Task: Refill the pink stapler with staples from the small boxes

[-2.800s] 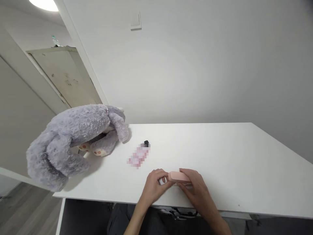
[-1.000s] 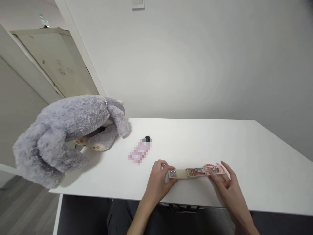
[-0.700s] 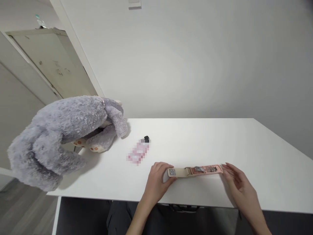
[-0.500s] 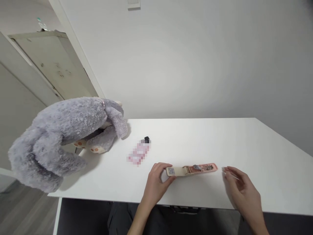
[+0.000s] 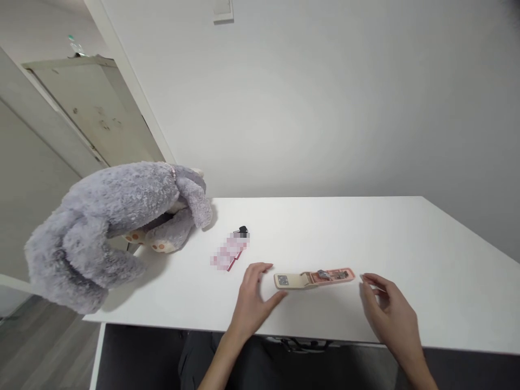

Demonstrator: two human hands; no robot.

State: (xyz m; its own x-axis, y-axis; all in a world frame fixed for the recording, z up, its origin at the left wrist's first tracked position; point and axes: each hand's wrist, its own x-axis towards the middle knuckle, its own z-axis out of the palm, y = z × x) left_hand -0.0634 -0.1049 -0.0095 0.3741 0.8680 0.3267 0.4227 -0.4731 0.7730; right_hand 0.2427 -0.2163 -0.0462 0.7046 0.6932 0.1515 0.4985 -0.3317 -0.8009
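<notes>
A long, narrow hinged object (image 5: 294,280) lies unfolded on the white table (image 5: 333,227). Its left half is cream with a grey patterned square. The pink right half is hollow, with small metal parts (image 5: 324,274) inside. I cannot tell its exact kind. My left hand (image 5: 254,298) is open around the cream end, thumb and fingers apart, seemingly without touching it. Just off the pink end, my right hand (image 5: 390,309) has thumb and fingertips pinched together. A tiny pale bit shows at those fingertips, too small to name.
A large grey plush toy (image 5: 122,200) slumps over the table's left side. Right of it lies a pinkish, pixelated item (image 5: 227,253) with a black piece at its top. A white wall (image 5: 304,108) stands behind the table, and a cabinet (image 5: 93,103) is at the back left.
My left hand has let go of the cream end and opened, shifting slightly left. My right hand has moved left, closer to the pink end. The view has shifted slightly.
</notes>
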